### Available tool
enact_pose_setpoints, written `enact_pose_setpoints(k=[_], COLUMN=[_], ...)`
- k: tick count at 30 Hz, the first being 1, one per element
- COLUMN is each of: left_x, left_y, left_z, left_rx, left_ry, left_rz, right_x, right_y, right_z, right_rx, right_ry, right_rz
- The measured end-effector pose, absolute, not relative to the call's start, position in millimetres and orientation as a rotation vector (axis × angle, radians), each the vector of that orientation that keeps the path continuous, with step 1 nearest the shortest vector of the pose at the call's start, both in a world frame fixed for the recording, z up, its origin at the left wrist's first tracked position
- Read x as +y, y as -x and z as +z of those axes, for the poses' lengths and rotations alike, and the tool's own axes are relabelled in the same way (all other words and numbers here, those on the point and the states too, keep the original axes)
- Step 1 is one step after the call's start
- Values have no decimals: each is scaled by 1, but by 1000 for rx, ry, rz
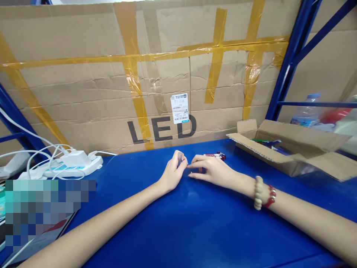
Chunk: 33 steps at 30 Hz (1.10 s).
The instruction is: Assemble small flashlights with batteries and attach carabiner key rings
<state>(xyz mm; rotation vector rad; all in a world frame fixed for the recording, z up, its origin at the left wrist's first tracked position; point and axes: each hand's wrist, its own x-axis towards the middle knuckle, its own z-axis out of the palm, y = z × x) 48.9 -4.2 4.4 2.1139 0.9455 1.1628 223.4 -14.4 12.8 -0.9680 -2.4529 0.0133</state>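
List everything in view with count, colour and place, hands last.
Table: one, blue, under the hands
Cardboard panel: one, brown, behind the table, printed LED
Tape: several strips, yellow-brown, on the panel
Label: one, white, on the panel
Rack frame: blue, both sides
Power strip: one, white, left
Cables: several, white, left
Open box: one, brown, right, items inside
Pen: one, red and white, beyond right hand
Bottle: one, clear, blue cap, far right
Bracelets: two, beige and red, right wrist
Left hand: one, centre, gripping something small, greyish
Right hand: one, right of centre
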Motion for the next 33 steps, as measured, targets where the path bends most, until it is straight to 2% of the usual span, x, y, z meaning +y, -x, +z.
enact_pose_setpoints(k=[17, 20, 25, 33], left_x=[-6, -6, -8, -10], left_y=[-48, -47, -42, -44], left_z=[5, 4, 2, 3], left_rx=[1012, 1021, 975, 837], left_ry=[-2117, -2133, -2203, -2356], left_rz=[1095, 1093, 1047, 1036], right_x=[-1, -3, -5, -13], right_y=[-223, -222, -222, -223], right_z=[3, 5, 16, 37], right_rx=[-2464, -2332, -1948, -1683], right_ry=[1077, 1115, 1083, 975], right_rz=[16, 122, 569, 648])
